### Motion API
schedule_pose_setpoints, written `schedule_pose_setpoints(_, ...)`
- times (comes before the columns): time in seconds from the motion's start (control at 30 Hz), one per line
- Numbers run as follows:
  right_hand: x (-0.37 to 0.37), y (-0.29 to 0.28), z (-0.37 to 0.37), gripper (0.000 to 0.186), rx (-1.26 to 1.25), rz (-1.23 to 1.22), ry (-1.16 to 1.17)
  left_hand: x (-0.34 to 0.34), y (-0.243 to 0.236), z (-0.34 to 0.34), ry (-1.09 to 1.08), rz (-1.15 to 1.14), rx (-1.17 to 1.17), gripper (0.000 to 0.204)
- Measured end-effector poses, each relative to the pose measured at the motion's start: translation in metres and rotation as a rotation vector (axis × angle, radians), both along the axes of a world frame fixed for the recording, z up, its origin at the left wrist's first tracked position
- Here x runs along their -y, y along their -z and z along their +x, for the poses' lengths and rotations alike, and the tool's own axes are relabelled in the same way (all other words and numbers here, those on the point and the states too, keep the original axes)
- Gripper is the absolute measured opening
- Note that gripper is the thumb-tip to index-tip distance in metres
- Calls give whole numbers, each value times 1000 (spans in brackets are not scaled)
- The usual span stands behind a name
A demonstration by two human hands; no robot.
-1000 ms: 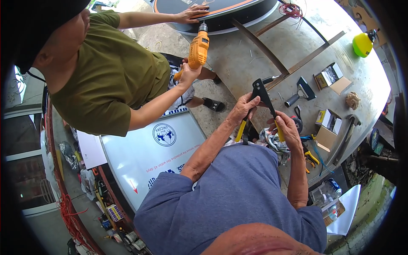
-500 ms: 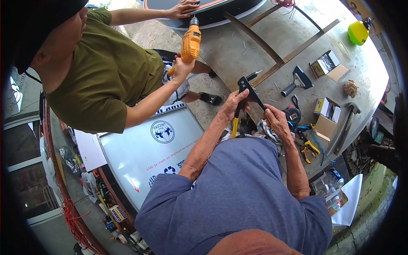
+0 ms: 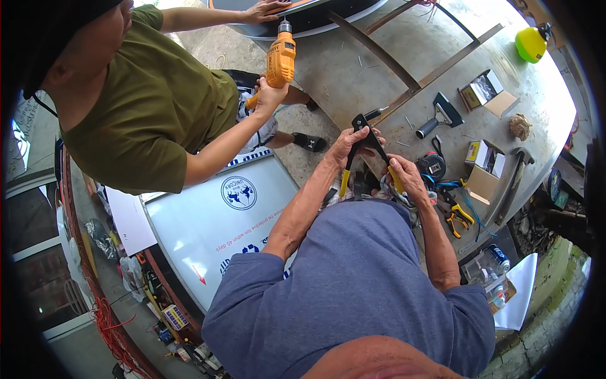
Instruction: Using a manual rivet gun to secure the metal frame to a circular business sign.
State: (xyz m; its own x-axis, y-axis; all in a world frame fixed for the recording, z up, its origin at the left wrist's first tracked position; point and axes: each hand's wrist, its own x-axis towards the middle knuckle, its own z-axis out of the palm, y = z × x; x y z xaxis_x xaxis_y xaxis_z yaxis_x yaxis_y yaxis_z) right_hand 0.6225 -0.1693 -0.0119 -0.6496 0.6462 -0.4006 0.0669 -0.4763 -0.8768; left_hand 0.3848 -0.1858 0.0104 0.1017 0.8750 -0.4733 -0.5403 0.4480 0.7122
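I hold a black steel hand riveter (image 3: 369, 146) with yellow rubber grips over the grey, scuffed table (image 3: 353, 69). My left hand (image 3: 351, 144) is clenched around the left handle near the head, and my right hand (image 3: 407, 179) grasps the right handle; the handles stand spread apart. Its nose points at a flat rusty metal strip (image 3: 435, 72). Beside me another person grips an orange drill (image 3: 280, 58), upright.

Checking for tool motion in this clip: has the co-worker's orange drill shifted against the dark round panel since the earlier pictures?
Cannot tell. The orange drill points at the dark round panel edge as before; its shift in frame matches the camera's.
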Motion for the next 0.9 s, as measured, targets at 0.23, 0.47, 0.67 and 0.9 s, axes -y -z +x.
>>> schedule_pose_setpoints(0.23, 5, 20, 3, 50, 26, -109, 72, 12, 7, -13, -39, 99, 263, 51)
schedule_pose_setpoints(0.47, 1, 46, 5, 32, 209, 183, 21, 19, 7, -41, -176, 115, 430, 60)
schedule_pose_setpoints(0.67, 3, 55, 5, 27, 171, 122, 48, 21, 40, -82, -286, 72, 493, 65)
schedule_pose_setpoints(0.9, 10, 49, 3, 22, 191, 144, 92, 23, 75, -87, -202, -56, 377, 62)
